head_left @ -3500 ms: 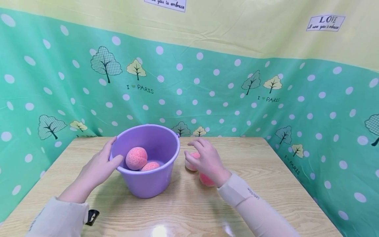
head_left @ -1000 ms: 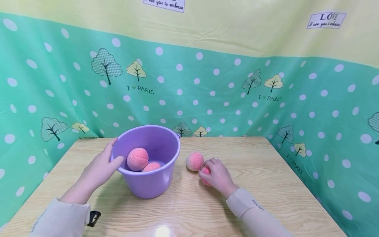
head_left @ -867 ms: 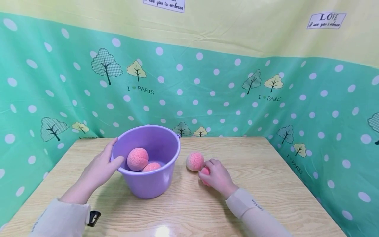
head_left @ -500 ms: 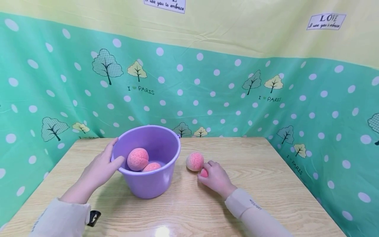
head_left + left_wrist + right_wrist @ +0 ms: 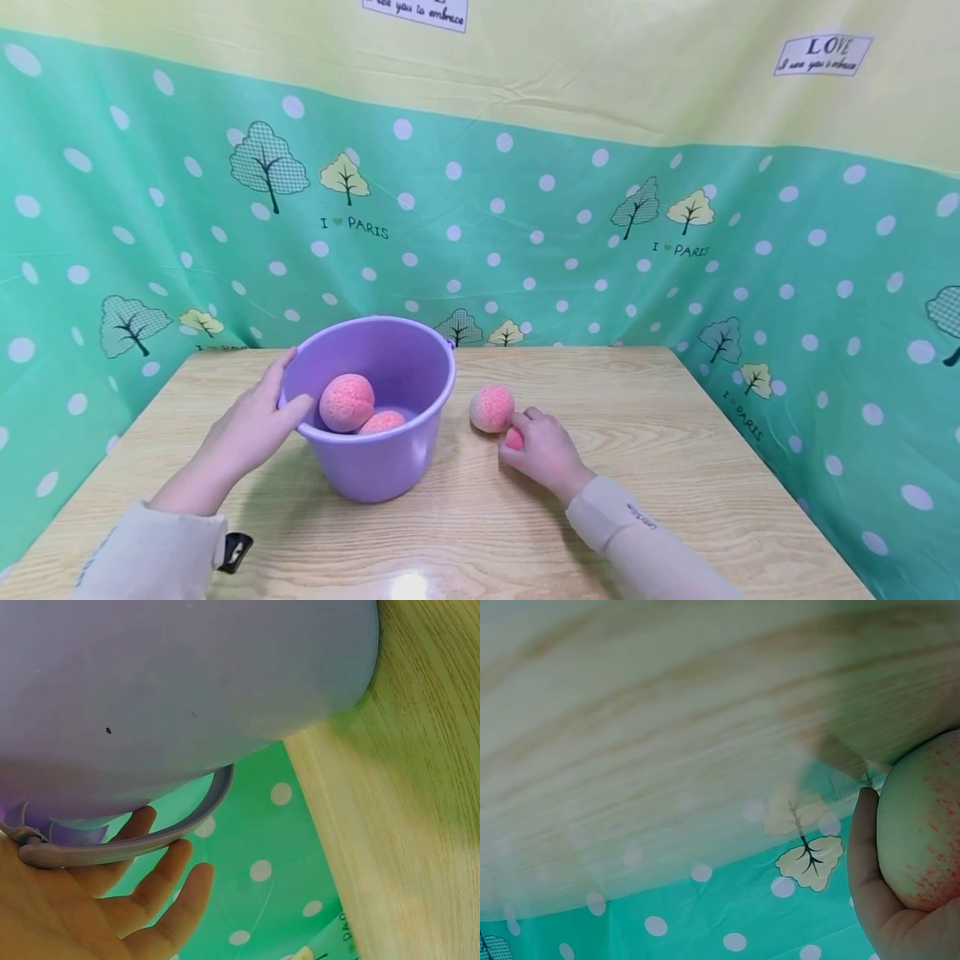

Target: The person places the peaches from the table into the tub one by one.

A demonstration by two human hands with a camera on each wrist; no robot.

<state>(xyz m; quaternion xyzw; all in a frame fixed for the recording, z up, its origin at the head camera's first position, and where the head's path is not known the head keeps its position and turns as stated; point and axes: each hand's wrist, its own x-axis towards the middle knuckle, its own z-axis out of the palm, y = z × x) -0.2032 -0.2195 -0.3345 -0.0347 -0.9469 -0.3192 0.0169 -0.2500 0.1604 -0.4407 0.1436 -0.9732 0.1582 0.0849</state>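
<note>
A purple bucket (image 5: 367, 471) stands on the table, tilted slightly toward me, with two pink peaches inside: a fuller one (image 5: 347, 402) and a partly hidden one (image 5: 384, 421). My left hand (image 5: 243, 433) grips its left rim, thumb over the edge. In the left wrist view the fingers spread outside, past the bucket's handle (image 5: 135, 847). Right of the bucket, my right hand (image 5: 551, 454) holds a peach (image 5: 513, 439), mostly covered by the fingers. The right wrist view shows this peach's pale side with red speckles (image 5: 922, 832). Just beyond it sits another peach (image 5: 492, 409).
The wooden table (image 5: 660, 500) runs back to a green and yellow cloth backdrop (image 5: 525, 217) printed with dots and trees. A small black object (image 5: 235, 552) shows at the left sleeve cuff.
My right hand has come down from above the two table peaches to the nearer one and closed its fingers around it, turning it slightly leftward. The left hand stays on the rim.
</note>
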